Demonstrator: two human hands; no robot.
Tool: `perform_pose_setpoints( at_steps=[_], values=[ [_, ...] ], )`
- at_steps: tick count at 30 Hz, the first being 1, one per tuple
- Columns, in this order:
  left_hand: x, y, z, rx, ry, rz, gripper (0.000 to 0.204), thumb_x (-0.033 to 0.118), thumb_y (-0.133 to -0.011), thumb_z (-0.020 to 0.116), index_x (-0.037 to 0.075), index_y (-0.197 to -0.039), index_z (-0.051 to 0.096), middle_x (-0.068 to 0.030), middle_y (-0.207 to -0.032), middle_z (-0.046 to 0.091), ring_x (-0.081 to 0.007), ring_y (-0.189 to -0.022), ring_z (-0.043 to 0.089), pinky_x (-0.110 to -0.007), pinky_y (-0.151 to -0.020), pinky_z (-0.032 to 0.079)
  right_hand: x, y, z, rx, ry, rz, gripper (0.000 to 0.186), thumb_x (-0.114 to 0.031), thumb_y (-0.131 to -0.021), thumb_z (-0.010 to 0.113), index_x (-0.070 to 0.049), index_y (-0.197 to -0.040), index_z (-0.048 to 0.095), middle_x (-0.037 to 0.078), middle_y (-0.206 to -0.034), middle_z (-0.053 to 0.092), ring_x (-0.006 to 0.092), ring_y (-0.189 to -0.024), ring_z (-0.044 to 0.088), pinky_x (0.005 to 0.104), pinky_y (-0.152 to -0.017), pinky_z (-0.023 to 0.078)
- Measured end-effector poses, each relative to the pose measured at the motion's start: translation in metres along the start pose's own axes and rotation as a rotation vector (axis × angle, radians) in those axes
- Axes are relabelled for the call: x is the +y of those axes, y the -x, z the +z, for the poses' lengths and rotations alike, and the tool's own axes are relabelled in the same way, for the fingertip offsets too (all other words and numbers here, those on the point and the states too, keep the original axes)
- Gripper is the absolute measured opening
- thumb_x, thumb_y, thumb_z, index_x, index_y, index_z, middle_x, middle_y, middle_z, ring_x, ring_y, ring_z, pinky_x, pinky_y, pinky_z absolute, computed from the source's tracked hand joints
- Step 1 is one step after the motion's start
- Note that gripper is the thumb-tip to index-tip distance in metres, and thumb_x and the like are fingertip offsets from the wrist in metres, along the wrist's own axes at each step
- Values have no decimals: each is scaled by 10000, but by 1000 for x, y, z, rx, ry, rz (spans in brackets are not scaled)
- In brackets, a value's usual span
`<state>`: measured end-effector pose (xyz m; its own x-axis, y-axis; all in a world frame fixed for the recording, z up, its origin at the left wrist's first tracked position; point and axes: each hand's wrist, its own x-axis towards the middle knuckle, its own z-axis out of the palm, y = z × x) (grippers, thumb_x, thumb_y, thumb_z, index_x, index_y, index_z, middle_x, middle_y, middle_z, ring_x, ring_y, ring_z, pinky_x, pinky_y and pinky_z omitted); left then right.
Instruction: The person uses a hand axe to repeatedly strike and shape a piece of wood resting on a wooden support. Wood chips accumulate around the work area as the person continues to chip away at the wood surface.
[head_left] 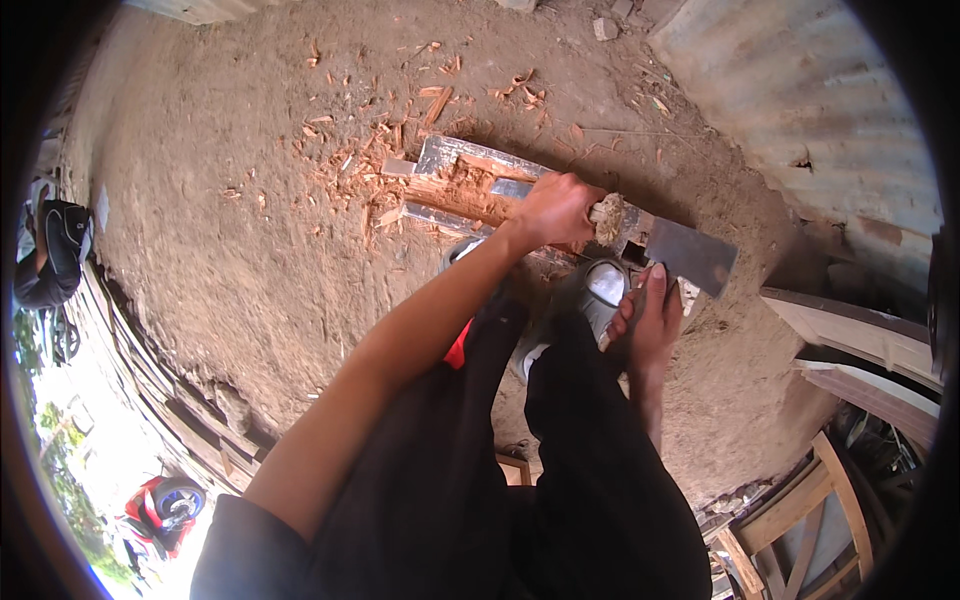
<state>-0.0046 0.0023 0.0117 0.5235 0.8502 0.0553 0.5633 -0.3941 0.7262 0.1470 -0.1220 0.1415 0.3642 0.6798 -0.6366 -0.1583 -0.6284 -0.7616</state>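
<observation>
My left hand (562, 212) is closed around a chisel, its flat metal blade (510, 188) pointing left over the wood and its frayed wooden butt (607, 218) sticking out to the right. Below that lies a length of timber (480, 155) with worn, flaking edges and a rough reddish-brown hollow cut along it. My right hand (648, 312) grips a cleaver-like tool with a broad, dark rectangular blade (692, 256), the thumb near the blade's base. This blade is just right of the chisel butt, apart from it. My shoes (605, 285) are close against the near side of the timber.
Wood chips (345, 165) lie scattered over the dirt floor (200, 170). A corrugated metal sheet (800, 110) stands at the far right. Boards (860, 330) and a wooden frame (800, 520) are at the right. A red motorcycle (160, 510) is outside at the lower left.
</observation>
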Motion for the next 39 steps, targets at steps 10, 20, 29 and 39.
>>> perform_pose_setpoints(
  at_steps=[10,20,29,39],
  values=[
    [-2,8,-14,23,-71,-8,269,235,-697,715,114,-934,758,-193,-832,735,-377,-823,733,-494,-725,571,-3,13,2,-121,21,95,394,-469,-1096,481,-78,-1114,518,21,-671,465,110,-470,436,277,-437,370],
    [0,0,-4,-64,37,17,279,213,-701,699,82,-941,753,-218,-845,727,-412,-851,718,-497,-799,563,-34,28,-3,-99,133,14,385,-437,-1118,431,-65,-1147,526,32,-689,486,116,-472,466,283,-432,385],
    [5,-1,-19,-147,141,-6,300,206,-697,697,63,-955,753,-239,-851,721,-439,-885,708,-505,-834,560,-35,28,-1,-110,122,13,412,-487,-1110,446,-83,-1147,515,18,-661,436,108,-454,410,273,-425,355],
    [-5,-12,-21,22,172,-49,226,185,-638,693,19,-789,711,-260,-754,681,-458,-815,688,-522,-803,559,-18,19,11,-65,176,28,377,-423,-1109,457,-57,-1154,532,33,-674,486,123,-474,480,282,-441,403]
  ],
)
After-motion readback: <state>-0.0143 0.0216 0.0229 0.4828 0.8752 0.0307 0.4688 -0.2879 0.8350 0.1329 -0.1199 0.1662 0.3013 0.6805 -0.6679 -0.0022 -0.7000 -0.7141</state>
